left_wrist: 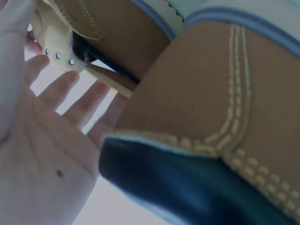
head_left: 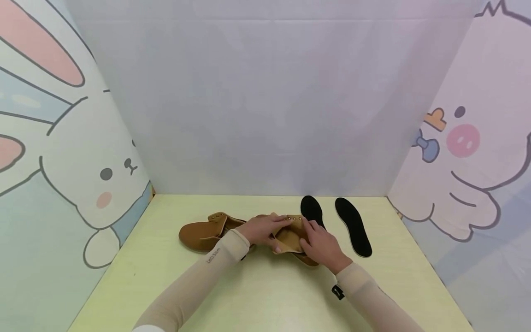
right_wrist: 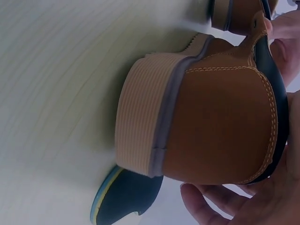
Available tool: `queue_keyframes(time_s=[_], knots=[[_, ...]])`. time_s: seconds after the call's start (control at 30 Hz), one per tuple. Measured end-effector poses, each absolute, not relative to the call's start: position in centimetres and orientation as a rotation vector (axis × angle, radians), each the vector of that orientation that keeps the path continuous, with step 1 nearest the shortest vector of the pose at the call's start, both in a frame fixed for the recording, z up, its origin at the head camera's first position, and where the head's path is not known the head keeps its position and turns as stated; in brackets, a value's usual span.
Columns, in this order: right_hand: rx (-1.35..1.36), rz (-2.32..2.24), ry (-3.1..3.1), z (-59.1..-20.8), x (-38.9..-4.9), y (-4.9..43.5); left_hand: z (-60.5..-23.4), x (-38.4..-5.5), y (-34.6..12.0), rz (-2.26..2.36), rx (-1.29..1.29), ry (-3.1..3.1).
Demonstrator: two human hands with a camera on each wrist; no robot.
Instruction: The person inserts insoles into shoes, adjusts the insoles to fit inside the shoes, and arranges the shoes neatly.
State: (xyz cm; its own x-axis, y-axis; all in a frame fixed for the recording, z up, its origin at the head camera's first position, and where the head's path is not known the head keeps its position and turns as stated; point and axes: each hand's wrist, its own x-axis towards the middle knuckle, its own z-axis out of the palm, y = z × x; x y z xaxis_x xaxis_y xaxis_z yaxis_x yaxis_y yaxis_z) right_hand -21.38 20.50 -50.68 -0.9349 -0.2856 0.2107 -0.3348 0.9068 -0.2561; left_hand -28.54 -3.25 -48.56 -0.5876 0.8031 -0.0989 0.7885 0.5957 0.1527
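Observation:
A brown leather shoe (head_left: 308,259) with a tan lining sits between both hands, its eyelet flap spread and its opening facing up. My left hand (head_left: 262,229) pinches the tongue side of this shoe with thumb and forefinger; in the left wrist view the other fingers of that hand (left_wrist: 56,117) are spread. On the opposite side, my right hand (head_left: 325,246) grips the collar near the heel. In the right wrist view the stitched heel (right_wrist: 215,126) and ribbed sole face the camera. A second brown shoe (head_left: 199,235) lies to the left, partly behind the left forearm.
Two black insoles lie at the right: one insole (head_left: 312,210) partly behind the right hand, the other insole (head_left: 353,226) farther right. A pale yellow table (head_left: 166,286) bears everything. Cartoon-printed side walls and a plain grey back wall (head_left: 269,101) enclose it.

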Motion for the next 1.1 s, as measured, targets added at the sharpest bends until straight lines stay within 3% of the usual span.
queue_keyframes(time_s=[0.6,1.1], knots=[[0.255,0.762,-3.069,-50.9,-22.5,20.5,-48.6,-29.4,-1.3,-0.164,1.279,2.714],[0.331,1.039,-3.100,-50.8,-23.2,21.4,-48.4,-29.4,-0.5,-0.202,1.232,2.713]])
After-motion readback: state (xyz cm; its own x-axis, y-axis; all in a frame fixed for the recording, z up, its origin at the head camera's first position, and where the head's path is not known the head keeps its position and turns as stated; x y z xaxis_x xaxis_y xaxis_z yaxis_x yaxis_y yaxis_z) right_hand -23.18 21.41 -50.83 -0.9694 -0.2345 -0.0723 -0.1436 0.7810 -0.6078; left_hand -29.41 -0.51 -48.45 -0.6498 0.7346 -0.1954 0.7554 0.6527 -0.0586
